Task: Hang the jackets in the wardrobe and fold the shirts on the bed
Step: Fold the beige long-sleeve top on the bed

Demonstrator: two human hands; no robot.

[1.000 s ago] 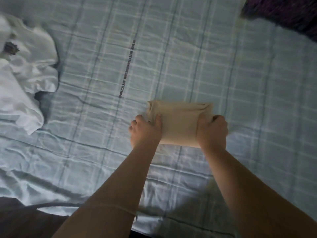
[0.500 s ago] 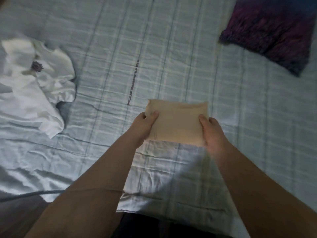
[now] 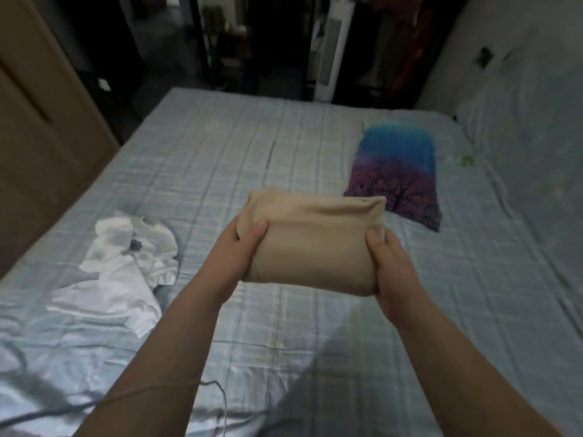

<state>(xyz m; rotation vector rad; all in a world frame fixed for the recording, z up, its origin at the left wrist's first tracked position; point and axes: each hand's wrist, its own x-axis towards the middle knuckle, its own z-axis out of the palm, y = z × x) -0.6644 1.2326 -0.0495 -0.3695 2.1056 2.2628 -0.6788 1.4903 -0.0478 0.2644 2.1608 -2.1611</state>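
Observation:
A folded beige shirt (image 3: 312, 241) is held up above the bed (image 3: 220, 152), between both hands. My left hand (image 3: 235, 250) grips its left end, thumb on top. My right hand (image 3: 392, 272) grips its right end. A crumpled white shirt (image 3: 123, 266) lies unfolded on the bed to the left. A folded shirt with a blue and purple tree print (image 3: 397, 171) lies on the bed at the back right, just beyond the beige one.
The bed has a pale blue checked sheet. A brown door or wardrobe panel (image 3: 38, 146) stands at the left. Past the far edge of the bed are a dark room area and a white tower fan (image 3: 328, 55). A wall covered in cloth rises at the right.
Both hands have lifted the folded beige shirt off the bed. The view has tilted up, so the far edge of the bed and the room beyond now show.

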